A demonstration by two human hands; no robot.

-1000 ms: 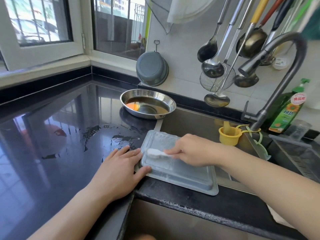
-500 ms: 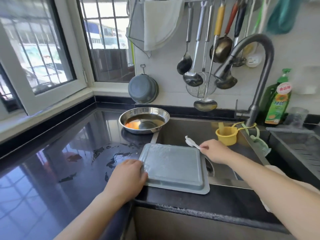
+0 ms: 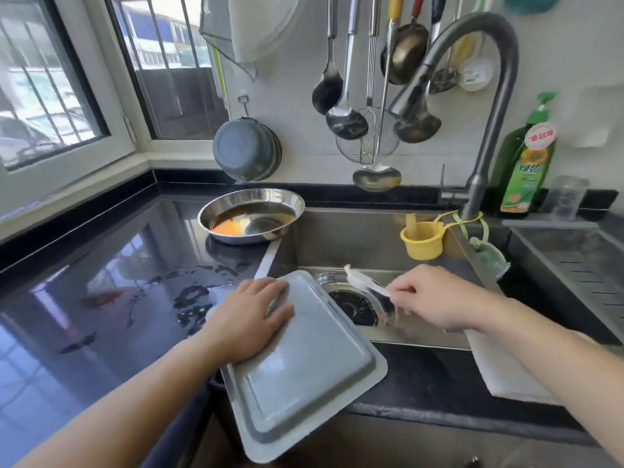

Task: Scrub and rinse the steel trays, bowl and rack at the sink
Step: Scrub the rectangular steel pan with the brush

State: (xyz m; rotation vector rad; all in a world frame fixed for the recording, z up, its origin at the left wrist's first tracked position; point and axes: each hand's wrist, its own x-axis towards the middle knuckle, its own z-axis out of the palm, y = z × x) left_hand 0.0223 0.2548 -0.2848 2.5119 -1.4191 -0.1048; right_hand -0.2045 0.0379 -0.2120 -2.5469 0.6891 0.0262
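Tray: an upside-down steel tray [image 3: 304, 363] is lying across the front left corner of the sink [image 3: 354, 238], its far corner reaching out over the basin and its near end hanging past the front edge of the bench [image 3: 101, 282].
Left hand: the left hand [image 3: 248, 319] is lying flat on the tray's left far corner, fingers straight and spread, pressing down with a released grip.
Right hand: the right hand [image 3: 435, 298] is hovering over the basin just right of the drain [image 3: 354, 307], its grip pinching the handle of a white brush [image 3: 363, 282] between thumb and fingers.
Brush: its head is pointing away towards the back left, above the drain, apart from the tray.
Bowl: a shallow steel bowl [image 3: 251, 214] is sitting at the back of the bench, touching the sink's left rim, with brown liquid and an orange patch inside.
Tap: the curved tap [image 3: 486, 96] is arching over the basin from the back right corner.
Cup: a yellow cup [image 3: 422, 239] is hanging inside the sink against the back wall.
Soap: a green bottle [image 3: 526, 157] is standing at the back right, just right of the tap.
Wall: ladles [image 3: 337, 106] and a wire skimmer [image 3: 366, 146] are hanging above the sink; a grey pan [image 3: 244, 153] is hanging to their left.
Cloth: a white cloth [image 3: 503, 369] is lying over the front edge, partly under the right forearm.
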